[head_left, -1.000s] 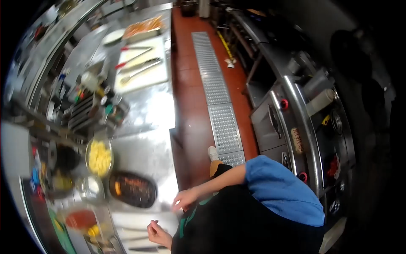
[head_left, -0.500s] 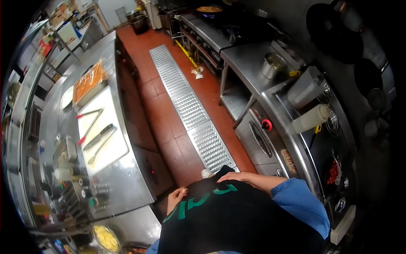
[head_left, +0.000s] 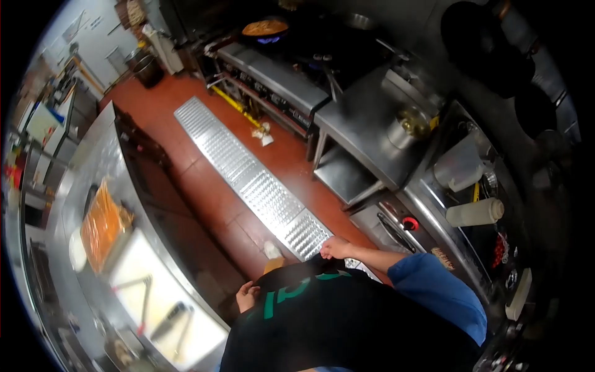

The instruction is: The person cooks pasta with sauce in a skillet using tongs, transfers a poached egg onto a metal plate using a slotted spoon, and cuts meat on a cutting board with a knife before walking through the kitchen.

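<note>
My right hand [head_left: 336, 248] is at the front edge of the black apron [head_left: 347, 316] with green letters. Its fingers are curled together, the tips against the dark cloth; whether they pinch it is hidden. To the left, my left hand [head_left: 246, 296] hovers by the apron's other side, fingers loosely bent and apart, holding nothing I can see. Below the apron's edge a white shoe [head_left: 271, 250] shows on the floor. Nearest to my left hand is the white cutting board [head_left: 139, 257], carrying red-tipped tongs [head_left: 147, 304], a dark-handled knife [head_left: 168, 320] and another slim utensil.
A metal floor grate [head_left: 248, 177] runs along the red tile aisle. At left, a plastic-covered orange tray [head_left: 104, 226] stands on the steel counter. A pan of food [head_left: 265, 28] sits over a blue flame. On the right are a metal pot [head_left: 409, 127] and a squeeze bottle [head_left: 474, 212].
The view has swung right and moved forward along the aisle. My right hand, earlier lying flatter on the apron, now has curled fingers at its edge. My left hand's fingers have loosened.
</note>
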The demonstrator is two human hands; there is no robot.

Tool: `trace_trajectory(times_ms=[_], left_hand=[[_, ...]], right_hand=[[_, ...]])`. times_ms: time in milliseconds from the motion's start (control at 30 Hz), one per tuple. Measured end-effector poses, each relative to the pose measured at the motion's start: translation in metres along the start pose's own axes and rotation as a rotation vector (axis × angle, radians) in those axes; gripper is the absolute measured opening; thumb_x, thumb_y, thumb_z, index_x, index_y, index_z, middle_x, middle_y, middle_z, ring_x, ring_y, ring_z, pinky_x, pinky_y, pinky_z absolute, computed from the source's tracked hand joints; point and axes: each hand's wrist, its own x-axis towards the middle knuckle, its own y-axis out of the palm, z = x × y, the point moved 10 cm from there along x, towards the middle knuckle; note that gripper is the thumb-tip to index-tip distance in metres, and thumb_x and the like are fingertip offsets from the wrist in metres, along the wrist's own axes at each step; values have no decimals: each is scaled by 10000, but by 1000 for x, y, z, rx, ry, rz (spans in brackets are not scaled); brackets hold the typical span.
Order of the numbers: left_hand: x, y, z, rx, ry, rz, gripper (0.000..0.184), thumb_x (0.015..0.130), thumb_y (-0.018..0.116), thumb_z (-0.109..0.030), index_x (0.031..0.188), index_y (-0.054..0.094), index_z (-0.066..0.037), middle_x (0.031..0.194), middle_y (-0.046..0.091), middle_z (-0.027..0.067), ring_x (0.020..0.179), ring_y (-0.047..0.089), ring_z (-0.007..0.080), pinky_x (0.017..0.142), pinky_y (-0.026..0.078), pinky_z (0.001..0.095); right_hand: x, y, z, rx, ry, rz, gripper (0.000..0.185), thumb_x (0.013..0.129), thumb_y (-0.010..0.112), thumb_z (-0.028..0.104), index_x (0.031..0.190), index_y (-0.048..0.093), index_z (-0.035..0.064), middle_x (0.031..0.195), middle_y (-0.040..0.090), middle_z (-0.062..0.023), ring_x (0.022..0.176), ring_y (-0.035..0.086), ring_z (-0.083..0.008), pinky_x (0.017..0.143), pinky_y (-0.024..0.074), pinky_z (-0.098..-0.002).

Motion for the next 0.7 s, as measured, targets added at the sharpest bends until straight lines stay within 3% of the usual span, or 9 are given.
trace_trajectory(times_ms=[167,267,300,367,400,467,500,600,700], left_hand=[[101,-12,-96,185,-35,34,166,826,502,27,970,583,26,783,632,114,674,605,164,614,492,261],[171,-6,-134,244,21,28,115,818,526,16,906,600,18,761,625,95,647,594,151,579,484,258],[191,1,-143,208,35,36,97,816,533,13,884,602,14,750,623,88,638,591,148,567,481,258],[204,27,-176,166,47,37,60,822,535,2,835,593,3,725,623,80,610,579,142,540,471,256],[220,35,-173,149,13,46,57,826,535,-6,832,591,1,727,626,85,607,581,146,535,470,256],[251,54,-165,104,-45,56,55,833,536,-21,826,587,-2,731,633,95,602,586,154,525,468,257],[240,74,-181,108,-115,40,66,835,551,-38,791,584,-3,749,641,122,607,599,178,540,476,267],[279,93,-164,515,253,190,167,861,507,-148,829,606,-18,765,642,91,706,608,206,628,487,320],[325,73,-71,-180,7,174,183,847,522,-175,841,623,-22,807,637,77,739,602,204,651,481,317]], right_hand=[[18,-113,58,397,57,-294,305,885,530,244,766,621,-21,709,647,-82,617,607,-116,536,475,-232],[-22,-202,119,251,14,-462,167,860,557,163,875,617,8,749,637,-75,647,612,-120,561,484,-234],[-42,-247,149,361,-191,-558,156,821,591,191,771,624,47,698,628,-44,613,586,-111,572,472,-270],[-89,-360,197,-399,7,-961,251,820,565,327,772,640,92,721,642,-69,659,614,-210,619,475,-344],[-103,-409,214,-333,86,-994,330,836,512,388,749,631,92,743,635,-95,702,611,-273,625,470,-369],[-131,-503,267,-714,-103,-1287,271,857,448,261,755,618,76,781,629,-149,731,595,-349,637,462,-433],[-131,-558,258,-871,140,-1414,227,847,430,199,833,614,67,790,618,-183,770,594,-368,675,466,-461],[-93,-704,213,-888,393,-1340,258,803,496,154,1026,563,42,963,594,-190,938,561,-375,794,466,-446],[-42,-787,181,-942,499,-1349,339,767,576,207,1066,552,49,1197,494,-169,1111,475,-322,901,421,-422]])
